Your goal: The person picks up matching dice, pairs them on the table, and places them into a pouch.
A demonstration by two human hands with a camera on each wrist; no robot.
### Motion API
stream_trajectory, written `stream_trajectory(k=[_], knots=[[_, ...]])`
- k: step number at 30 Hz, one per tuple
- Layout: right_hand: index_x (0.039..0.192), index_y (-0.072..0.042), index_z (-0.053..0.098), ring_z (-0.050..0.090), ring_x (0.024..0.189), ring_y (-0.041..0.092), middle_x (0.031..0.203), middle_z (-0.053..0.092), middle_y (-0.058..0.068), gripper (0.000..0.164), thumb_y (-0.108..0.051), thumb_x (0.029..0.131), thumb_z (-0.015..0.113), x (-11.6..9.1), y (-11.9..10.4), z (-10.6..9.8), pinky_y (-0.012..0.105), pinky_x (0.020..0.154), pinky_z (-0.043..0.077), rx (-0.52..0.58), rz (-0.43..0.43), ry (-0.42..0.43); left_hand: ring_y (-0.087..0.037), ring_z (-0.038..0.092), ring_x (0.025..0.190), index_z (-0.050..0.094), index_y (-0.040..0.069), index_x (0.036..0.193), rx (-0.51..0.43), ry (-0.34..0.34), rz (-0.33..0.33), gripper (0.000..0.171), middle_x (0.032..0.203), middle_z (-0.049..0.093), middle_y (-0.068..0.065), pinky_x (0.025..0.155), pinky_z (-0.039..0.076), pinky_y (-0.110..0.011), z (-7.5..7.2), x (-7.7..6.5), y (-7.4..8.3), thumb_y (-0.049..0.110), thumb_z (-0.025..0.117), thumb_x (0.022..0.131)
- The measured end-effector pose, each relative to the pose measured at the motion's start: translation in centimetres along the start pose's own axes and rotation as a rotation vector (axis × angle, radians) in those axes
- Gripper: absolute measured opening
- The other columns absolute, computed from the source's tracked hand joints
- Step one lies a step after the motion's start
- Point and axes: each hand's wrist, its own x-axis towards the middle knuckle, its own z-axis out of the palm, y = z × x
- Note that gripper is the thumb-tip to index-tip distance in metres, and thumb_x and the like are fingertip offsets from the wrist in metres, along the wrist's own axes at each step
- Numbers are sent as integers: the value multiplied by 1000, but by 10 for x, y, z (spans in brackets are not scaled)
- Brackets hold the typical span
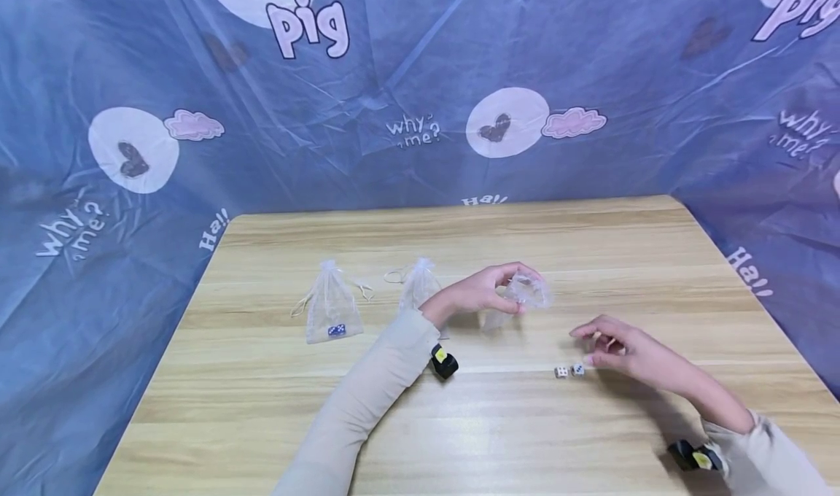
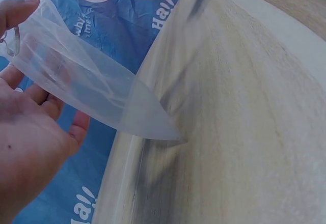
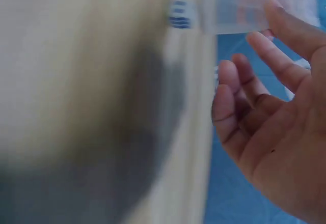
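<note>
My left hand (image 1: 488, 289) holds a sheer white drawstring pouch (image 1: 528, 290) by its bunched mouth, between thumb and fingers. In the left wrist view the pouch (image 2: 97, 81) hangs down toward the wooden table, and its drawstring loops near the thumb. My right hand (image 1: 633, 354) is just right of two white dice, with nothing seen between its thumb and forefinger. One white die (image 1: 561, 372) shows dark pips; the other die (image 1: 578, 370) shows blue ones and sits right by the thumb. In the right wrist view the other fingers (image 3: 224, 107) curl loosely.
A similar pouch (image 1: 331, 303) lies at the left of the table (image 1: 499, 430), with blue dice (image 1: 337, 330) inside it. Another pouch (image 1: 420, 284) lies beside it, its lower part hidden by my left sleeve. Patterned blue cloth (image 1: 367, 80) surrounds the table's back and sides.
</note>
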Motion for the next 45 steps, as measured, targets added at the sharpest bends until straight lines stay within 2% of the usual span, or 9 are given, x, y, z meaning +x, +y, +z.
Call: stream_trajectory(k=[4,7,12,21,27,33,38,41,45], knots=[[117,-4,59,48,73,2,89,56,-1,37,-6,82,72,-12,8,12,21,58,43,67,50,-73,-4,52,101,48,5,135,-14,1,-3,56,128,53,-16,91,45,-18,0,-1,1,0,68,83],[115,-7,60,44,69,2,87,53,-4,36,-11,82,74,-16,10,17,21,55,40,54,101,-69,-4,52,101,47,5,135,-15,1,-1,56,128,53,-16,91,45,-18,0,-1,1,0,68,83],[107,-9,62,43,68,0,84,54,-5,29,-9,80,75,-15,11,20,21,54,38,-1,109,-37,-5,53,102,48,4,134,-6,-2,15,54,127,55,-16,94,43,-20,0,-1,-2,0,67,83],[102,-12,64,44,71,-3,85,54,-9,20,-10,83,72,-12,12,22,20,56,39,-48,133,-63,-3,52,103,49,4,133,1,-3,12,53,127,56,-16,101,39,-24,-1,-1,-3,2,67,83],[99,-15,64,48,74,-5,83,58,-7,19,-5,83,70,-7,7,18,19,59,43,-74,88,-24,-3,53,102,48,1,133,-8,2,19,54,127,56,-19,103,39,-23,0,-2,-5,-2,66,83],[100,-18,66,52,75,-3,86,62,-10,24,-3,82,70,5,-14,-6,19,61,46,-137,74,94,-3,54,101,49,0,132,-34,7,20,53,126,56,-20,98,41,-21,0,-4,-5,-3,66,82],[101,-17,66,48,70,1,82,57,-12,27,3,82,69,27,-37,-23,20,57,40,-118,20,195,-2,53,101,49,1,133,-40,14,19,52,126,56,-20,98,41,-21,-1,-6,-6,-2,66,83],[100,-16,67,47,69,1,80,54,-12,30,7,81,69,44,-47,-24,19,59,39,-106,-52,233,-1,53,102,48,0,133,-48,16,24,52,127,56,-21,101,40,-23,0,-6,-7,-2,65,84],[100,-17,67,46,69,1,78,51,-11,31,6,80,70,63,-54,-19,18,59,40,-118,-105,224,-1,55,100,46,-1,133,-80,3,28,52,126,56,-24,102,40,-25,3,-4,-9,-2,64,84]])
